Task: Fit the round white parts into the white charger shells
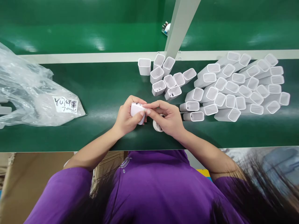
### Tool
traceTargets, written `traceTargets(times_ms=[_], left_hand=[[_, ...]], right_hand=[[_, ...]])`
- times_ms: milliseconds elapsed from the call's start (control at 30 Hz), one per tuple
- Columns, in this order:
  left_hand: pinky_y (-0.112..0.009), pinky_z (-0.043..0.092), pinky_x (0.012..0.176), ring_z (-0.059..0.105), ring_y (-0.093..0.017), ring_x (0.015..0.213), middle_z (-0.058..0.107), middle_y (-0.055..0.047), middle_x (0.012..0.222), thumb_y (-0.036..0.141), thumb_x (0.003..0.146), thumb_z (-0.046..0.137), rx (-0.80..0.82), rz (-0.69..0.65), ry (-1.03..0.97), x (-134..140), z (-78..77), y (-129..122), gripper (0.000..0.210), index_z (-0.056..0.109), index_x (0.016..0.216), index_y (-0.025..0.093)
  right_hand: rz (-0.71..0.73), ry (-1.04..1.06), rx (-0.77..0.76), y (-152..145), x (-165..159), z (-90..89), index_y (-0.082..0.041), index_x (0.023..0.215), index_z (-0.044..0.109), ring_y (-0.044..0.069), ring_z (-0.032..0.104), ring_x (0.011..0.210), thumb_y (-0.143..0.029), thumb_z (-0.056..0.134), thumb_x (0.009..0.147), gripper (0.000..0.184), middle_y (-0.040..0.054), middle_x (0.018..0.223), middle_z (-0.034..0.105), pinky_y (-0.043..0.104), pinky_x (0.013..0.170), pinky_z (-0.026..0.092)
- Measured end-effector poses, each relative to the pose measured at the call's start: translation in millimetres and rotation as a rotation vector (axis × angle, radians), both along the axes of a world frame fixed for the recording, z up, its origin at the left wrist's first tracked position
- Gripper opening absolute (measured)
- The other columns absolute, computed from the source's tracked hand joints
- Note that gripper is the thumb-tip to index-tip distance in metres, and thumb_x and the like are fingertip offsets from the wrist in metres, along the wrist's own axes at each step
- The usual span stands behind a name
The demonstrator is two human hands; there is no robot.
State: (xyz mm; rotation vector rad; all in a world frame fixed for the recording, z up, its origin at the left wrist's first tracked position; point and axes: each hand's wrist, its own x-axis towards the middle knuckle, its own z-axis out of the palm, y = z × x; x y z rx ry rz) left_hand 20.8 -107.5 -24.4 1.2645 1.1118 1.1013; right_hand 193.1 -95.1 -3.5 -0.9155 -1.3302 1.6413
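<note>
My left hand (pixel 127 116) is closed around a white plastic housing (pixel 137 109), thumb across its near side. Small dark openings show at the housing's far end. The thumb and index finger of my right hand (pixel 167 118) are pinched together against the housing's right edge. Anything between those fingertips is too small or hidden to make out. A round whitish object (pixel 157 126) shows partly below my right hand; I cannot tell whether the curled fingers hold it or it lies on the bench.
Several open-ended white housings (pixel 173 92) stand beyond my hands, with a larger group (pixel 232 87) to the right. A clear plastic bag (pixel 42 93) with a handwritten label lies left. A grey post (pixel 181 28) rises at the back, beside a small circuit board (pixel 165 28).
</note>
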Motion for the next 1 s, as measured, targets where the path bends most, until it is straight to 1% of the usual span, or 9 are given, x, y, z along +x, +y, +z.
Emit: traceTargets(times_ms=[200,367,533,633,700,767,867,933,1000], left_hand=[[-0.022,0.049,0.037,0.062,-0.014,0.043,0.067,0.004,0.059,0.055,0.084,0.071,0.010,-0.025,-0.059,1.8,1.9,3.7,0.038,0.056,0.098,0.023],[-0.022,0.048,0.037,0.061,-0.013,0.042,0.065,0.004,0.059,0.058,0.081,0.071,0.005,0.026,-0.007,1.8,-1.2,0.7,0.041,0.057,0.097,0.023],[-0.022,0.045,0.040,0.060,-0.012,0.044,0.062,0.005,0.062,0.054,0.086,0.067,0.086,0.030,0.100,-1.0,-1.7,0.6,0.036,0.056,0.100,0.023],[-0.023,0.044,0.046,0.059,-0.011,0.051,0.064,0.002,0.076,0.049,0.084,0.070,0.231,0.046,0.243,-6.1,-0.5,6.3,0.037,0.053,0.102,0.022],[-0.025,0.049,0.055,0.063,-0.013,0.064,0.065,-0.003,0.092,0.045,0.082,0.072,0.328,0.045,0.301,-11.8,-0.1,11.0,0.042,0.048,0.108,0.023],[-0.029,0.052,0.066,0.065,-0.016,0.078,0.065,-0.005,0.104,0.040,0.083,0.071,0.388,0.003,0.309,-21.0,0.5,15.9,0.046,0.038,0.112,0.025],[-0.033,0.053,0.072,0.067,-0.019,0.088,0.065,-0.006,0.108,0.035,0.082,0.071,0.406,-0.003,0.383,-45.4,4.8,30.4,0.049,0.033,0.110,0.026],[-0.035,0.051,0.071,0.065,-0.020,0.086,0.065,-0.005,0.105,0.037,0.078,0.075,0.368,0.084,0.520,-69.4,12.1,52.5,0.050,0.038,0.111,0.025],[-0.038,0.051,0.076,0.062,-0.020,0.085,0.065,-0.003,0.100,0.039,0.073,0.081,0.304,0.228,0.707,-96.3,22.5,88.7,0.050,0.049,0.109,0.024]], right_hand=[[0.016,0.046,-0.004,1.8,-0.4,-1.6,-0.017,0.101,0.071,0.012,0.069,0.064,-0.043,0.071,0.089,0.029,0.0000,0.074,0.071,0.023,0.060,0.054],[-0.004,-0.009,0.038,1.1,0.2,-0.5,-0.017,0.101,0.072,0.012,0.069,0.066,-0.041,0.070,0.089,0.027,0.0009,0.079,0.072,0.024,0.062,0.054],[-0.023,-0.087,0.095,0.0,1.0,-1.4,-0.016,0.102,0.074,0.009,0.063,0.060,-0.040,0.068,0.091,0.027,0.0011,0.075,0.071,0.022,0.056,0.048],[-0.033,-0.084,0.121,2.6,2.5,-1.6,-0.018,0.105,0.073,0.006,0.054,0.054,-0.039,0.068,0.091,0.026,-0.0002,0.075,0.068,0.020,0.050,0.040],[-0.036,-0.048,0.109,5.9,3.8,-1.3,-0.020,0.116,0.069,0.004,0.046,0.049,-0.039,0.070,0.089,0.033,-0.0014,0.081,0.067,0.019,0.045,0.034],[-0.047,-0.014,0.073,9.3,4.4,-1.7,-0.021,0.124,0.063,0.002,0.041,0.048,-0.040,0.070,0.087,0.042,-0.0019,0.086,0.065,0.018,0.043,0.031],[-0.055,-0.013,0.022,11.9,2.2,-5.6,-0.019,0.121,0.061,0.003,0.046,0.051,-0.039,0.068,0.087,0.040,-0.0019,0.085,0.061,0.017,0.045,0.032],[-0.017,-0.033,0.008,11.2,-1.5,-10.2,-0.017,0.117,0.062,0.002,0.047,0.051,-0.038,0.066,0.087,0.037,-0.0021,0.083,0.059,0.016,0.046,0.031],[0.038,-0.067,0.022,9.4,-5.7,-15.4,-0.016,0.116,0.063,0.001,0.043,0.049,-0.036,0.064,0.087,0.035,-0.0027,0.083,0.059,0.016,0.046,0.030]])
